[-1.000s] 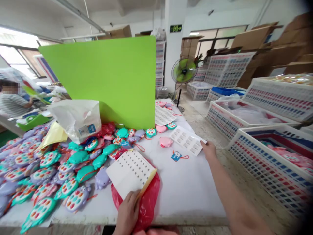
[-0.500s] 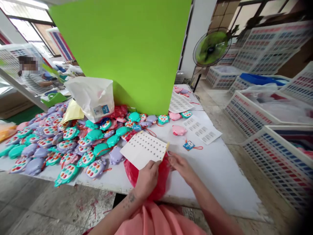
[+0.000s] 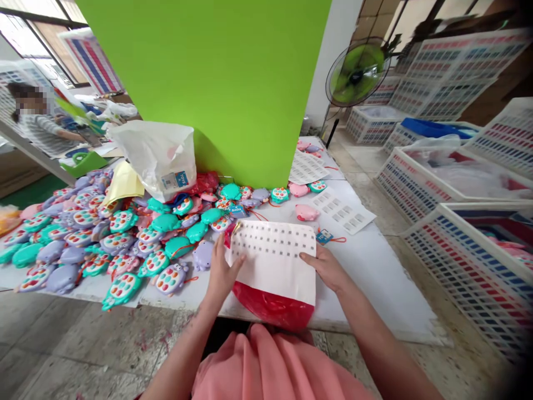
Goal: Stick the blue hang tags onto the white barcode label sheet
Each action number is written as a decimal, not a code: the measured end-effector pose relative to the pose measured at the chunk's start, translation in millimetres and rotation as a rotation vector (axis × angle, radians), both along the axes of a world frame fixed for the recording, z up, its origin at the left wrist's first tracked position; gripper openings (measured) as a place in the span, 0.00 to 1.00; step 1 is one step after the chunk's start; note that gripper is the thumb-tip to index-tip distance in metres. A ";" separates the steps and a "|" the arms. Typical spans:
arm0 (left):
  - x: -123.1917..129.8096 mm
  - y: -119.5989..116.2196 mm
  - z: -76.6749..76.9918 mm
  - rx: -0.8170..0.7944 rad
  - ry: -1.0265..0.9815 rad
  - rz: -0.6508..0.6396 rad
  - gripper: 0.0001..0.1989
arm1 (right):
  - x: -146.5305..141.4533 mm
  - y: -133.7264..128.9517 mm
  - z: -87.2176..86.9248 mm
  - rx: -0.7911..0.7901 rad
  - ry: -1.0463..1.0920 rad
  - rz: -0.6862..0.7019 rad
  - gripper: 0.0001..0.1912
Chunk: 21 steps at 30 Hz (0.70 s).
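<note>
Apparently in the step of positioning the dotted sheet (image 3: 272, 255), between both hands and above the red plastic bag (image 3: 270, 308). Gripping its right edge with the right hand (image 3: 331, 269), with nearly closed fingers. Touching its left edge with the left hand (image 3: 221, 268), half open; difficult to say whether pinching or only steadying. For the next move, probably necessary to keep the sheet flat, clear of the toys (image 3: 170, 278) left of the left hand.

Forward stretched the left forearm (image 3: 189, 330) and right forearm (image 3: 370, 328), both bare, angling inward! The left hand (image 3: 222, 268) held its thumb (image 3: 238, 263) apart from its fingers (image 3: 219, 245); the right hand (image 3: 328, 269) faced inward, thumb uppermost.
</note>
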<state>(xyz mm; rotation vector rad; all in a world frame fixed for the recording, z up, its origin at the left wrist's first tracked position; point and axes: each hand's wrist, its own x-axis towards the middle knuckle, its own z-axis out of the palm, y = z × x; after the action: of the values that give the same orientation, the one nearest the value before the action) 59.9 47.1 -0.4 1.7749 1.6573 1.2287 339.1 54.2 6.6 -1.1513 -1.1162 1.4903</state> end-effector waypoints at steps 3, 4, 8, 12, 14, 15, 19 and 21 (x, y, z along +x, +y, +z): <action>-16.8 14.3 -6.1 -0.185 -0.265 -0.055 0.44 | 0.1 -1.9 5.3 -0.018 0.022 0.058 0.22; -19.1 16.9 -8.1 -0.236 -0.345 -0.081 0.45 | 0.2 -2.8 5.0 -0.028 0.028 0.073 0.22; -19.5 21.4 -13.3 -0.326 -0.454 -0.100 0.46 | 2.9 -8.2 -1.1 -0.082 0.049 0.122 0.21; -15.0 26.6 -14.5 -0.332 -0.415 -0.138 0.42 | 7.9 -14.1 -6.2 -0.100 0.047 0.166 0.22; -12.8 31.6 -14.1 -0.337 -0.414 -0.137 0.41 | 10.2 -15.3 -9.0 -0.099 0.044 0.171 0.22; -12.0 34.3 -13.5 -0.335 -0.420 -0.132 0.39 | 11.1 -15.3 -10.8 -0.100 0.045 0.167 0.21; -11.4 40.7 -5.8 -0.313 -0.500 -0.150 0.21 | 12.4 -13.1 -19.3 -0.116 0.029 0.105 0.21; -12.3 39.2 0.8 -0.340 -0.538 -0.140 0.16 | 11.2 -11.9 -22.5 -0.125 0.020 0.072 0.23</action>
<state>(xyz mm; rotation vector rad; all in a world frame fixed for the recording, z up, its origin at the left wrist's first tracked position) 47.6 86.2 0.4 1.1983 1.3083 1.1487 350.3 42.3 -15.9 -1.1892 -1.0732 1.6440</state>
